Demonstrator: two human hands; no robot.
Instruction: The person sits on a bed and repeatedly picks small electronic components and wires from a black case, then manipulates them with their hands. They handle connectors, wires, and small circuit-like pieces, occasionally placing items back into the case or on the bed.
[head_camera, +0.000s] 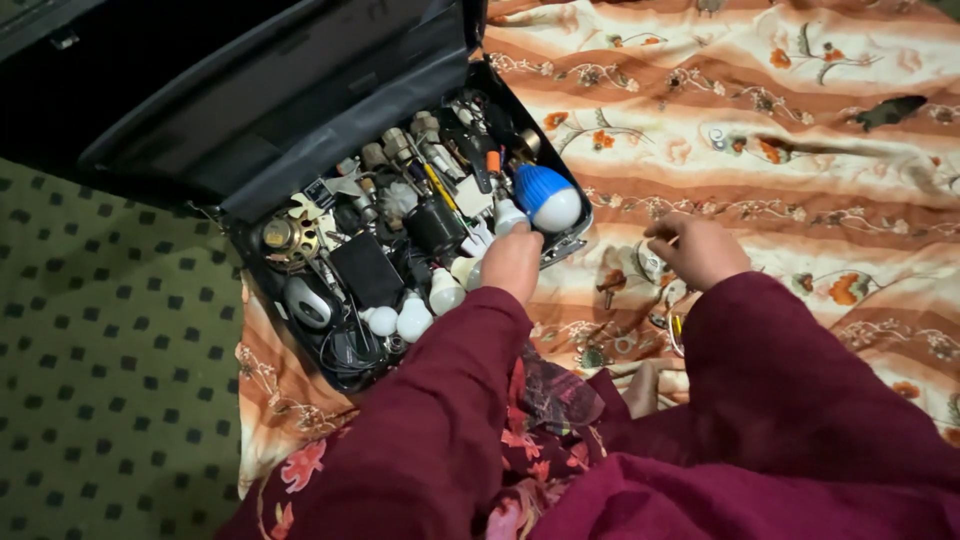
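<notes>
Many bulbs (446, 291) around left hand (512, 262)

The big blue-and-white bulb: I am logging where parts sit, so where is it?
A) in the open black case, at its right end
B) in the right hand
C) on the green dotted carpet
A: the big blue-and-white bulb lies inside the open black case, just above the left hand.

A person in maroon sleeves reaches the left hand (513, 262) into an open black case (300, 130) at centre frame, fingers among small white bulbs (414, 318) beside a blue-and-white bulb (548, 197). The case is crowded with electronic parts, including a small speaker (283, 238). The right hand (697, 250), curled, rests on a floral striped bedsheet (800, 110) at right. Patterned green carpet (100, 350) fills lower left.
</notes>
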